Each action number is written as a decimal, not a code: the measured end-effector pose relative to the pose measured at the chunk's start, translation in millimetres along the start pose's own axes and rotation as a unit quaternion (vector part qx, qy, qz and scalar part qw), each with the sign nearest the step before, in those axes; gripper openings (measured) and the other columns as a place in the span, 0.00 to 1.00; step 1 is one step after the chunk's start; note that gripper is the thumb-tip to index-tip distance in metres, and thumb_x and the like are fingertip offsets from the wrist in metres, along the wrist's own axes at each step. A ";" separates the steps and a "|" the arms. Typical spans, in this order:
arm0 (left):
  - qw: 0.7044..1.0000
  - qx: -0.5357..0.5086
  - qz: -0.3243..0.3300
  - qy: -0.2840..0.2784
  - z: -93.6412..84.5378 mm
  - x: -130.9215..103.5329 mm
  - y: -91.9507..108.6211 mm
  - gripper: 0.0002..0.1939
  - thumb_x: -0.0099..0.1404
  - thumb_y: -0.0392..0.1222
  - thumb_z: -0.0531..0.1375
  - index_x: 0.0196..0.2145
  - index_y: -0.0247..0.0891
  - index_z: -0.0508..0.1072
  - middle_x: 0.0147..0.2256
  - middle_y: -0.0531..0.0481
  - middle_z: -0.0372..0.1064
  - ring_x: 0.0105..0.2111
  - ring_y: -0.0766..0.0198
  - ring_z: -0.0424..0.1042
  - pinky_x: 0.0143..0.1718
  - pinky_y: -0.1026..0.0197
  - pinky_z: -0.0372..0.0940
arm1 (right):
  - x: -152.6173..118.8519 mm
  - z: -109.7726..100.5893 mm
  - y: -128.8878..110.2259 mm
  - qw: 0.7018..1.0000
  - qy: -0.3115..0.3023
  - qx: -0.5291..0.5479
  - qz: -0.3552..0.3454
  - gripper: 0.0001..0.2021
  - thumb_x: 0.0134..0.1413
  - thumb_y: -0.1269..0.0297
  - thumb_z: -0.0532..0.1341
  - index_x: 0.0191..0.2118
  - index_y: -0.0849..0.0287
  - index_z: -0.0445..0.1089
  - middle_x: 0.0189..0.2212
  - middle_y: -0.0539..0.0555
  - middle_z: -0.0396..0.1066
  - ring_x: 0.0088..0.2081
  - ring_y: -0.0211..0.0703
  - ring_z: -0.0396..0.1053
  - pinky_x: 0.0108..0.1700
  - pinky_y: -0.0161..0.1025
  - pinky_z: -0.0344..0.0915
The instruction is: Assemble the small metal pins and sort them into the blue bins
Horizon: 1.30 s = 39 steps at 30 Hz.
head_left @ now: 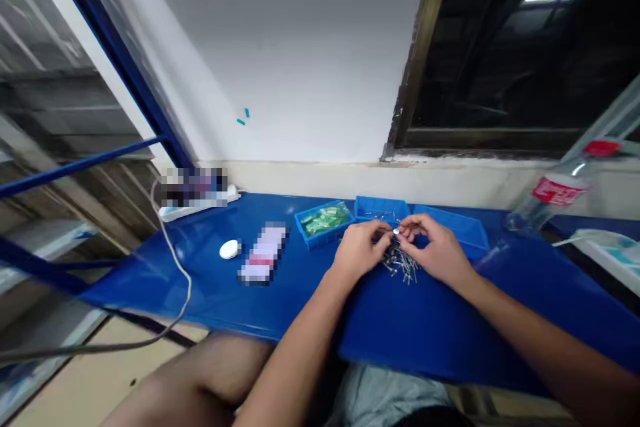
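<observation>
My left hand (361, 248) and my right hand (439, 252) meet over a loose pile of thin metal pins or rivets (404, 265) on the blue table. Between the fingertips shows a small white round piece (397, 231), pinched by the right thumb and fingers. The left thumb and fingers are pressed together right beside it; what they hold is too small to make out. Just behind the hands stands a blue tray (383, 203) with a few metal pins in it. To the left is a blue tray (309, 237) of green pieces in clear plastic.
Another blue tray (463, 230) stands behind my right hand. A clear bottle (557, 190) with a red cap leans at the right. Left on the table (200, 300) lie a blurred-out phone (267, 250), a white disc (229, 249), a power strip (200, 208) and a cable (186, 287).
</observation>
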<state>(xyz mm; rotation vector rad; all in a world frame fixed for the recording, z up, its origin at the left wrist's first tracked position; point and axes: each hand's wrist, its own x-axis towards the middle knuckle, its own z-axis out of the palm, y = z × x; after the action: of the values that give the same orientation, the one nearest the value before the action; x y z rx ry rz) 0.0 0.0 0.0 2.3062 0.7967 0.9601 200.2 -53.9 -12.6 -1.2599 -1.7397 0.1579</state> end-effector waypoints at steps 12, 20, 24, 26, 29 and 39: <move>0.979 0.140 0.094 -0.113 5.5 -4.9 -5.9 0.21 0.67 0.54 0.66 0.51 0.39 0.80 0.52 0.42 0.79 0.53 0.50 0.76 0.58 0.52 0.68 | 8.9 -27.9 49.7 0.958 -0.024 -0.283 0.032 0.06 0.63 0.67 0.57 0.37 0.55 0.73 0.35 0.57 0.76 0.40 0.56 0.73 0.47 0.51 0.69; 0.978 0.152 0.078 -0.115 6.0 -1.9 -9.7 0.14 0.68 0.40 0.62 0.50 0.37 0.80 0.49 0.42 0.79 0.49 0.53 0.78 0.54 0.55 0.71 | 11.1 -21.3 33.2 0.968 0.004 -0.248 -0.047 0.05 0.65 0.61 0.61 0.40 0.54 0.73 0.38 0.57 0.78 0.44 0.58 0.71 0.51 0.55 0.67; 0.977 0.166 0.072 -0.115 6.5 -1.9 -9.9 0.14 0.67 0.37 0.61 0.49 0.38 0.80 0.48 0.43 0.80 0.48 0.53 0.78 0.53 0.55 0.71 | 8.6 -13.3 11.0 0.978 0.000 -0.186 -0.096 0.04 0.67 0.64 0.60 0.41 0.54 0.72 0.39 0.57 0.77 0.45 0.56 0.70 0.51 0.53 0.68; 0.975 0.174 0.074 -0.114 6.8 -2.0 -9.6 0.14 0.66 0.36 0.61 0.48 0.39 0.80 0.48 0.44 0.80 0.48 0.54 0.77 0.53 0.55 0.71 | 5.9 -8.2 2.0 0.982 -0.009 -0.155 -0.108 0.03 0.68 0.65 0.60 0.42 0.54 0.72 0.39 0.56 0.76 0.45 0.55 0.70 0.51 0.52 0.69; 0.970 0.193 0.086 -0.118 6.8 -1.6 -8.8 0.12 0.66 0.34 0.59 0.44 0.38 0.80 0.46 0.44 0.80 0.46 0.54 0.77 0.51 0.56 0.72 | 2.1 -0.8 -4.5 0.985 -0.036 -0.121 -0.120 0.03 0.67 0.67 0.60 0.41 0.54 0.72 0.39 0.56 0.76 0.45 0.54 0.70 0.49 0.52 0.69; 0.968 0.209 0.074 -0.116 3.5 -1.7 -6.3 0.12 0.69 0.32 0.56 0.42 0.37 0.79 0.42 0.43 0.80 0.45 0.54 0.78 0.47 0.57 0.72 | 0.8 2.9 -3.5 0.987 -0.058 -0.094 -0.115 0.05 0.69 0.67 0.59 0.41 0.53 0.72 0.38 0.56 0.76 0.44 0.53 0.71 0.48 0.53 0.69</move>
<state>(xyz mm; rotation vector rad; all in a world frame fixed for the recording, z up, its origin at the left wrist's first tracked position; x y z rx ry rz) -0.4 2.4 -7.0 2.8115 0.7943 0.6027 195.7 -53.6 -11.7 -1.1918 -2.0232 -0.0711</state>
